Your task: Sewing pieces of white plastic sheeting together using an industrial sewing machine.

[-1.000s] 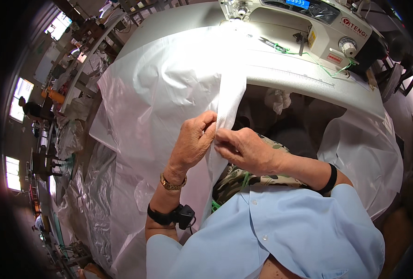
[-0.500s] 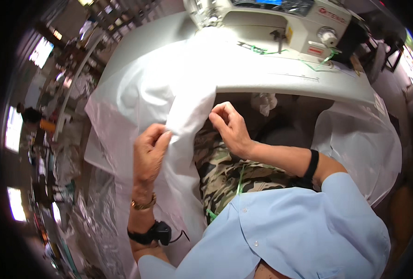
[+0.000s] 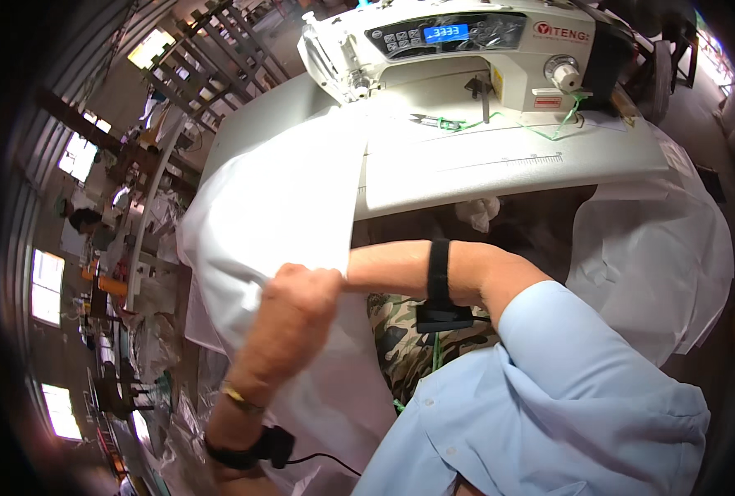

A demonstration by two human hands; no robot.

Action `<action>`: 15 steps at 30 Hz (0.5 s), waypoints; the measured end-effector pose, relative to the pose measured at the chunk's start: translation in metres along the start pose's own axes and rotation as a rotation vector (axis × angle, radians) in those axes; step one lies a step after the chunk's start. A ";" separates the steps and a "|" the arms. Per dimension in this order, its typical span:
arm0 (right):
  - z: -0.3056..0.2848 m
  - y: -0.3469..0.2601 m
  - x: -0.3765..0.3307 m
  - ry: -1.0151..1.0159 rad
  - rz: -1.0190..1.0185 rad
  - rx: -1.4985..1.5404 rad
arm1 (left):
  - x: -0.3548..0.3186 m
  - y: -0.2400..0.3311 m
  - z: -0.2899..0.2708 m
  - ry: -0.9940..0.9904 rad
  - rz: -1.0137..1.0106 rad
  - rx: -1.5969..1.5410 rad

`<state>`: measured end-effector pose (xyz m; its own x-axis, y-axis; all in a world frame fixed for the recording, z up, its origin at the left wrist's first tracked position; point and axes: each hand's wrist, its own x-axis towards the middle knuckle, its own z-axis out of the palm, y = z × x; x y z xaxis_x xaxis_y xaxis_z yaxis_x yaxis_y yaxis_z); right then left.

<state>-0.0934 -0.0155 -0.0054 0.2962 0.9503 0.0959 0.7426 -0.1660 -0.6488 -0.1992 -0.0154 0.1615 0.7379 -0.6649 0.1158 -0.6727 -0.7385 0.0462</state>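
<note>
A large piece of white fabric [image 3: 281, 198] runs from under the head of a sewing machine [image 3: 467, 50] toward me and drapes over the table's near left edge. My left hand [image 3: 297, 306] is closed on the fabric's near end, its knuckles up and slightly blurred. From the right, my right forearm [image 3: 388, 264] reaches across to the fabric. The right hand itself is hidden behind the fabric and my left hand, so its fingers do not show. The cloth is brightly lit around the needle area.
Green thread [image 3: 541, 132] and small tweezers-like metal tool [image 3: 434, 121] lie on the machine table [image 3: 467, 169]. More white material [image 3: 649, 256] hangs at the right. A crumpled white scrap [image 3: 477, 212] hangs below the table edge. Another person [image 3: 86, 221] is far left.
My right hand has swung left and gone behind the fabric. My left hand has moved right, palm turned down, onto its near end. The view has shifted, showing more of the machine.
</note>
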 end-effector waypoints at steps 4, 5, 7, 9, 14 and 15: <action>0.040 0.022 -0.070 -0.394 0.132 -0.187 | -0.027 0.009 0.096 0.091 -0.077 -0.027; 0.032 0.026 -0.088 -0.466 0.151 -0.155 | -0.032 0.008 0.116 0.100 -0.102 -0.033; 0.003 0.035 -0.127 -0.554 0.208 -0.131 | -0.039 0.012 0.152 0.270 -0.216 -0.009; -0.033 0.039 -0.151 -0.474 0.240 -0.206 | -0.041 0.017 0.175 0.316 -0.294 -0.021; -0.114 0.038 -0.153 0.248 -0.122 -0.463 | -0.041 0.033 0.193 0.432 -0.533 -0.087; -0.119 0.051 -0.150 0.286 -0.193 -0.464 | -0.039 0.035 0.189 0.481 -0.553 -0.165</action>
<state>-0.0291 -0.1980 0.0369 0.2320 0.8768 0.4212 0.9659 -0.1563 -0.2065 -0.2412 -0.0369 -0.0289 0.8909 -0.0514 0.4513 -0.2380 -0.8991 0.3673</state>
